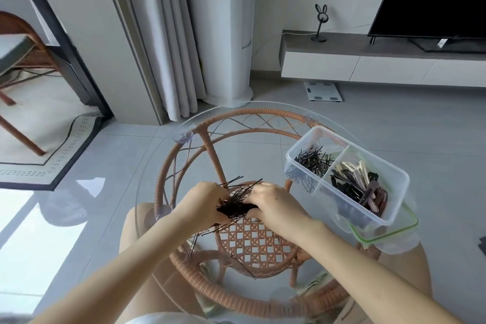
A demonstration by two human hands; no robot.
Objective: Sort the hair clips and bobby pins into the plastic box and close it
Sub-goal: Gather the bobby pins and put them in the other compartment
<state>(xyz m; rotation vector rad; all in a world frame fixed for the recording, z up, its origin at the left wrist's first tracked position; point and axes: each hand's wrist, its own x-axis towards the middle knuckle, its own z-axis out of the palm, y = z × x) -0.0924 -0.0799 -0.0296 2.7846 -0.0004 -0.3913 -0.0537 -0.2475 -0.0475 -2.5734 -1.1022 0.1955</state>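
Observation:
A bundle of black bobby pins (235, 205) lies on the round glass table (168, 166), squeezed between both hands. My left hand (202, 202) presses on its left side and my right hand (273, 204) on its right. A few loose bobby pins (194, 242) lie near my left wrist. At the right stands the clear plastic box (394, 181) with a divider. Its left compartment holds black bobby pins (314, 162); its right one holds black, beige and brown hair clips (360, 184). The box sits on its green-rimmed lid (389, 234).
The glass top rests on a wicker frame (236, 116) with suction cups. The box overhangs the table's right edge. Beyond are a curtain (171, 34), a white TV bench (368, 66) with a television, a scale (323, 91) on the floor and a chair (15, 60) at left.

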